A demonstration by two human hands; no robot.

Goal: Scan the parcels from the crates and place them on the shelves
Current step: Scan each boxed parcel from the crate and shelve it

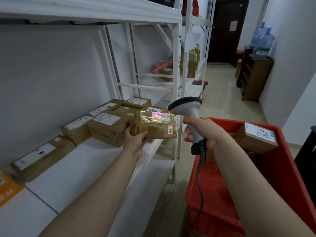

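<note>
White shelf (95,161) front edge: left hand (135,140) fingers grip taped parcel (154,126), right hand (200,130) fingers wrapped round scanner (188,108), red beam on label.

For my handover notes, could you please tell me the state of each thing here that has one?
Taped parcel: held by left hand, red scan light on label.
Scanner: held in right hand, lit.
Red crate: open, a box inside.
Door: closed.

One head-worn wide-angle view
Looks forward and down, close over the fingers (187,135); shelf (95,159) left of them, red crate (280,177) right.
</note>
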